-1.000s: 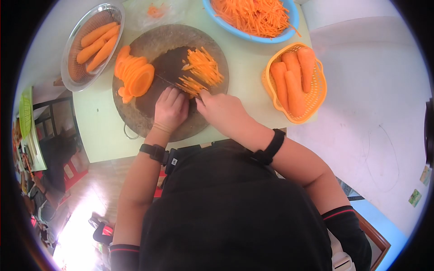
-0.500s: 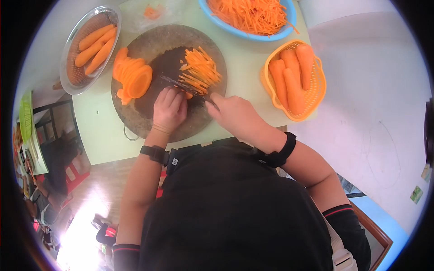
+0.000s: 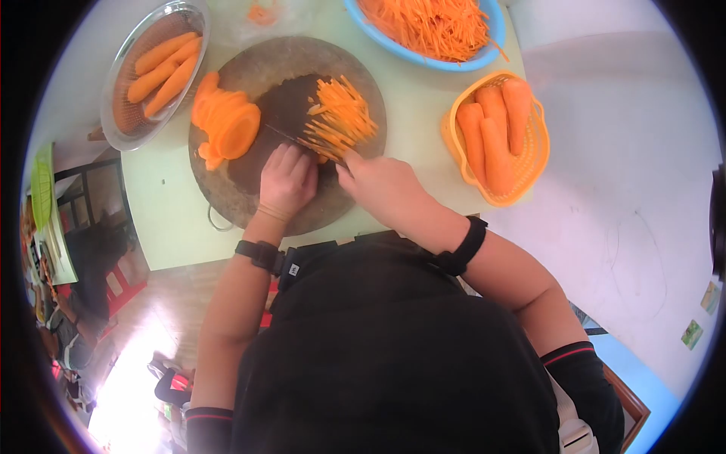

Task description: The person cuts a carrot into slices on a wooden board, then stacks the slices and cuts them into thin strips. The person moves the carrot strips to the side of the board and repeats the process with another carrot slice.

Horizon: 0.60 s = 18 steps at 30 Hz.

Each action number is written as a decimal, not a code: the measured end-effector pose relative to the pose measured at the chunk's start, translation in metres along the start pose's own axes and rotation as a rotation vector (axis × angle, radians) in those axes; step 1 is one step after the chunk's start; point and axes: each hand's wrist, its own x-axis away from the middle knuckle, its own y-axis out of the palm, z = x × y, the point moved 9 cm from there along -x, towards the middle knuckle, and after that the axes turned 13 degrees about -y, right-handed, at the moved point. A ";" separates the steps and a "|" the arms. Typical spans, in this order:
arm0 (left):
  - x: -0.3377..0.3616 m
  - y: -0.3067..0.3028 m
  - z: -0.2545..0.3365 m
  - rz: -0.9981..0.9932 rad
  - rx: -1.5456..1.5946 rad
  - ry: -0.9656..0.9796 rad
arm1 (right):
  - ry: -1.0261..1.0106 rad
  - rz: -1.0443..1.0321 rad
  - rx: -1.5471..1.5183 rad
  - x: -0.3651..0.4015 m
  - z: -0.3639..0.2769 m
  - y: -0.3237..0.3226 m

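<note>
On the round cutting board (image 3: 302, 219), my right hand (image 3: 382, 185) is wrapped round the handle of a dark knife (image 3: 291, 138), whose blade points to the upper left. My left hand (image 3: 288, 180) lies beside the blade with its fingers bent together, pressing on carrot that is mostly hidden beneath them. Cut carrot strips (image 3: 342, 113) are piled beyond the blade on the right of the board. A fanned stack of carrot slices (image 3: 236, 130) rests on the board's left side.
A metal colander (image 3: 119, 140) with several carrots stands at the upper left. Shredded carrot fills a blue bowl (image 3: 427, 62) at the top. To the right, a yellow basket (image 3: 538, 155) holds several whole carrots. A plastic bag lies behind the board.
The view has shifted slightly, so the board and containers appear a little further right. My right hand and the knife have moved slightly against the board; both hands keep their grips.
</note>
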 end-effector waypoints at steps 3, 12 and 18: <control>-0.001 -0.002 0.004 0.038 0.005 0.034 | 0.017 0.022 -0.027 -0.007 0.008 0.004; -0.003 -0.005 0.009 0.051 0.041 0.037 | 0.102 0.039 -0.291 0.015 0.030 -0.009; 0.000 -0.005 0.010 0.069 -0.007 0.070 | 0.010 -0.001 -0.068 0.022 0.005 -0.012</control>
